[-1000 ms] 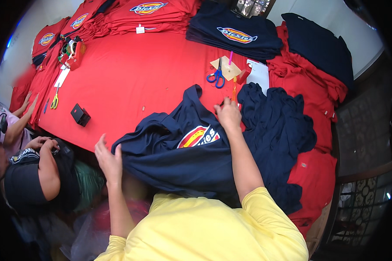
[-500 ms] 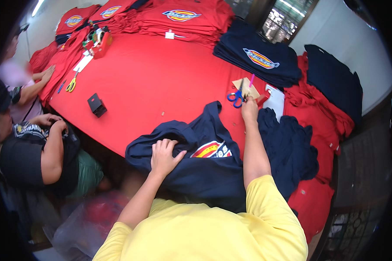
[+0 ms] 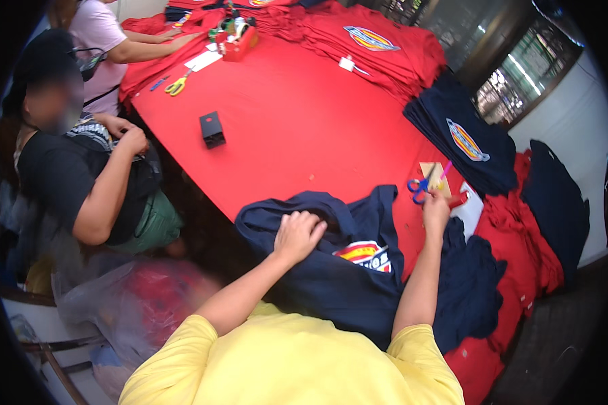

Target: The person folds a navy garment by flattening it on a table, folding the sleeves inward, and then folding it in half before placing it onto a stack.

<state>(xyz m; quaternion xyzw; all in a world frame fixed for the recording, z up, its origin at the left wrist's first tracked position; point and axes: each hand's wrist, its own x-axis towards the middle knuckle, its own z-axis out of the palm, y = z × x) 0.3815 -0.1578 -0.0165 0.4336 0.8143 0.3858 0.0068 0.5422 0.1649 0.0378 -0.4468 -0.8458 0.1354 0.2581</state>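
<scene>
A navy shirt (image 3: 358,297) with a red, yellow and white printed emblem lies bunched over the table edge in front of me. My left hand (image 3: 298,237) rests on it beside the neck opening, fingers spread and lying on the cloth. At the right, my right hand (image 3: 437,208) reaches past the shirt to blue-handled scissors (image 3: 419,192) on a piece of brown card (image 3: 431,170). Its fingers are closed by the scissors' handles; what they hold, if anything, is too small to tell. A red object (image 3: 458,200) sits just right of that hand.
The red-covered table (image 3: 277,115) carries a black box (image 3: 212,130), yellow scissors (image 3: 176,85) and a red tape dispenser (image 3: 238,46). Folded navy shirts (image 3: 446,121) and red shirts (image 3: 378,47) line its far side. Two people stand at the left, near a clear plastic bag (image 3: 108,297).
The view has turned left, so the table and shirts appear farther right and lower. Both hands keep nearly the same places, left on the shirt, right by the blue scissors.
</scene>
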